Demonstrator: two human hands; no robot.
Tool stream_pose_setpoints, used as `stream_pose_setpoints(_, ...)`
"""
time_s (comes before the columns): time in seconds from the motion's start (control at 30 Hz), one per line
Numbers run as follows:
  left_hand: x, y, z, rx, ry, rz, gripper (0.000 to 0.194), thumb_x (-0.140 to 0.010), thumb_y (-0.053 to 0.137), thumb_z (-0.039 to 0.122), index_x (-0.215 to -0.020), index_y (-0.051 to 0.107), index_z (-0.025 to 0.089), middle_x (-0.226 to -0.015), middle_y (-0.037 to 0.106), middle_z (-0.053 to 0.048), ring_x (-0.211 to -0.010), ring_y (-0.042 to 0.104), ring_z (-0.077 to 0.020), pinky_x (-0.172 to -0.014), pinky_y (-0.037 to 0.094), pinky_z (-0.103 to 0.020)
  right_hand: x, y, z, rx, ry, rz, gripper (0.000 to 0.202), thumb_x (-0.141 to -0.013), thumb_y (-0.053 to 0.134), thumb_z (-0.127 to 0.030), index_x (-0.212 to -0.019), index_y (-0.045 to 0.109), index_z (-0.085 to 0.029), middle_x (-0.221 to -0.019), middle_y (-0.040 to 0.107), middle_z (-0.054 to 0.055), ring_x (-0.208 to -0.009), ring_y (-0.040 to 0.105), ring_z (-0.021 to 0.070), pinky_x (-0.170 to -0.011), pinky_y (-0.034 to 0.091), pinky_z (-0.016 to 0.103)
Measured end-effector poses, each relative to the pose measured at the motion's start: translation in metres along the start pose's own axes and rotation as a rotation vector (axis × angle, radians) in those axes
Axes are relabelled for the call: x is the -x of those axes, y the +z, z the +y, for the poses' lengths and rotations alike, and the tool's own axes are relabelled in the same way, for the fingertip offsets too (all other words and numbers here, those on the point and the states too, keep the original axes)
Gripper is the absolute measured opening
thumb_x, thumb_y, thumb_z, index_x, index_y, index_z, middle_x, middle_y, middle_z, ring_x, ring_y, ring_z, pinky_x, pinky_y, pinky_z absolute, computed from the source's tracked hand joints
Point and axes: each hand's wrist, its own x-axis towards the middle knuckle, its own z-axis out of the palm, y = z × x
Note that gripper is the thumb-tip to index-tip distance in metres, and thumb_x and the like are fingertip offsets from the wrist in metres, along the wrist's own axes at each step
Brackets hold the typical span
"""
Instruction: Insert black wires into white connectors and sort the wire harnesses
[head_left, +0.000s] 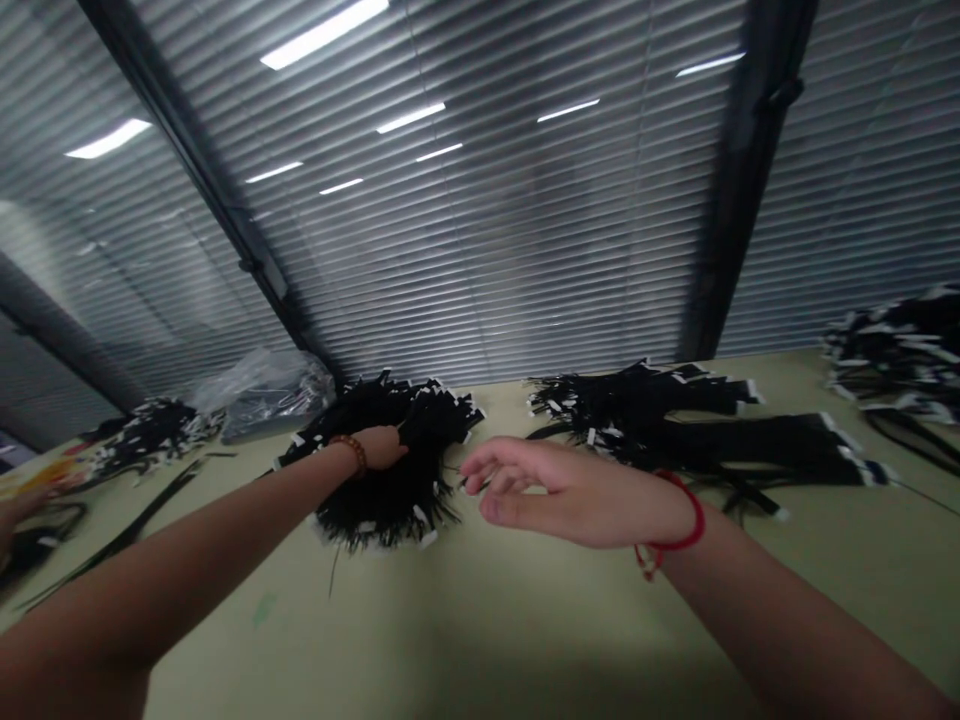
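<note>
My left hand [380, 447], with a beaded bracelet at the wrist, reaches into a heaped pile of black strips with white ends [390, 500]. Its fingertips are hidden against the dark strips, so what they grip cannot be made out. My right hand [559, 490], wearing a red cord bracelet, hovers over the table just right of that pile. Its fingers are loosely curled with the thumb apart, and nothing shows in them. Behind it lie bundles of similar black strips with white ends [675, 430].
The pale green table [315, 640] runs below a window with blinds [510, 250]. A clear plastic bag [277, 395] and another black pile [154, 430] stand left. More strips [900, 350] lie far right. Part of another person's hand [19, 510] shows, blurred, at the left edge.
</note>
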Motion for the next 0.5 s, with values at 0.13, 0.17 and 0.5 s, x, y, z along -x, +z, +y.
stream_pose_setpoints(0.13, 0.000, -0.003, -0.001, -0.031, -0.035, -0.033, 0.033, -0.091, 0.057, 0.034, -0.117, 0.057, 0.014, -0.116, 0.060, -0.010, -0.099, 0.061, -0.0224, -0.084, 0.053, -0.043, 0.002, 0.001, 0.000, 0.053, -0.015, -0.019, 0.041, -0.087, 0.059, -0.037, -0.119, 0.052, -0.012, -0.110, 0.064, 0.012, -0.094, 0.062, 0.0152, -0.079, 0.051, 0.028)
stream_pose_setpoints(0.17, 0.000, -0.004, 0.000, -0.037, -0.036, -0.035, 0.033, -0.091, 0.057, 0.034, -0.117, 0.057, 0.014, -0.116, 0.060, -0.010, -0.099, 0.061, -0.0225, -0.084, 0.053, -0.043, 0.002, 0.001, 0.000, 0.062, -0.019, -0.016, 0.040, -0.088, 0.059, -0.037, -0.118, 0.052, -0.012, -0.110, 0.064, 0.011, -0.094, 0.063, 0.0148, -0.079, 0.051, 0.028)
stream_pose_setpoints(0.5, 0.011, -0.002, 0.015, 0.049, -0.063, 0.017, 0.033, -0.090, 0.058, 0.032, -0.118, 0.057, 0.015, -0.118, 0.059, -0.010, -0.101, 0.061, -0.0231, -0.085, 0.053, -0.044, -0.001, 0.003, 0.002, 0.117, -0.003, -0.018, 0.039, -0.088, 0.058, -0.036, -0.117, 0.054, -0.011, -0.107, 0.064, 0.011, -0.092, 0.063, 0.0152, -0.077, 0.050, 0.027)
